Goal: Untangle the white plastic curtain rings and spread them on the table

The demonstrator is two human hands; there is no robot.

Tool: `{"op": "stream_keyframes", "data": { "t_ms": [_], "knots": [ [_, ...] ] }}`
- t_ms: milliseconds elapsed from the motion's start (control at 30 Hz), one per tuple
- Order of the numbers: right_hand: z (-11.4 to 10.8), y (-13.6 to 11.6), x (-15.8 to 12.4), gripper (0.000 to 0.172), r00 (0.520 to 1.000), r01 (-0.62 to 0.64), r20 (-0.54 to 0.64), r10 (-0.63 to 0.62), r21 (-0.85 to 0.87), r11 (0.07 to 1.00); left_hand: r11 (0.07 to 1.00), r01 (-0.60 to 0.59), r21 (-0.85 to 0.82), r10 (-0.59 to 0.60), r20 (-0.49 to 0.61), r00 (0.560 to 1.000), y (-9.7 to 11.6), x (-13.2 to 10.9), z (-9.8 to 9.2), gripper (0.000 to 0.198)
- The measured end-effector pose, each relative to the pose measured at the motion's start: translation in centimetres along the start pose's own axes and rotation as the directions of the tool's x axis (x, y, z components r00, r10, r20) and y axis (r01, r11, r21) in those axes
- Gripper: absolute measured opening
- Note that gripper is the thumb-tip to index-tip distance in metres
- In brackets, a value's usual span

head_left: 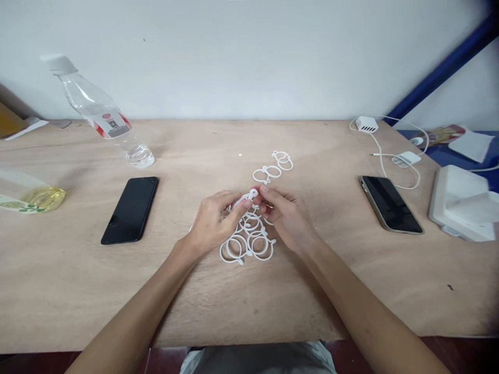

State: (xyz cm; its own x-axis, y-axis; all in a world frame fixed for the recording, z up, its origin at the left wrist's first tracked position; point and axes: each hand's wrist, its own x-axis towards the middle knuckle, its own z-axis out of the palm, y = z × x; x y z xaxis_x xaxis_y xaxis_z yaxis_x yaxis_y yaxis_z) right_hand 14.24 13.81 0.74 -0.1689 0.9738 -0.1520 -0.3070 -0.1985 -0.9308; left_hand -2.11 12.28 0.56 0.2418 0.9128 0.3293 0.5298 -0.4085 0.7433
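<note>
On the bench (249, 311), a ring pile (249, 253) is flanked by a left phone (130, 210) and a right phone (391, 203); further rings (265, 169) are set behind it, a bottle (113, 124) behind the left phone.

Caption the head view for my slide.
Left hand and right hand meet at a white plastic ring over similar rings on a pale wooden table.

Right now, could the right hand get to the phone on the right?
Probably yes: only tabletop shows between the right hand and that phone. The hand is busy at a white ring, though, so it might have to leave that first.
</note>
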Motion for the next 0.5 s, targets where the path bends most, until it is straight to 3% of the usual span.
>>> {"op": "stream_keyframes", "data": {
  "t_ms": [333,500],
  "knots": [
    [-0.1,0.2,-0.1,0.028,0.992,0.111,-0.042,-0.123,-0.218,0.97,0.999,-0.033,0.035,0.032,0.031,0.999,0.0,-0.1,0.2,0.032],
    [-2.7,0.0,2.3,0.024,0.948,0.149,-0.17,-0.27,-0.512,0.846,0.989,-0.061,0.134,0.06,0.012,0.998,-0.5,-0.1,0.1,0.032]
  ]
}}
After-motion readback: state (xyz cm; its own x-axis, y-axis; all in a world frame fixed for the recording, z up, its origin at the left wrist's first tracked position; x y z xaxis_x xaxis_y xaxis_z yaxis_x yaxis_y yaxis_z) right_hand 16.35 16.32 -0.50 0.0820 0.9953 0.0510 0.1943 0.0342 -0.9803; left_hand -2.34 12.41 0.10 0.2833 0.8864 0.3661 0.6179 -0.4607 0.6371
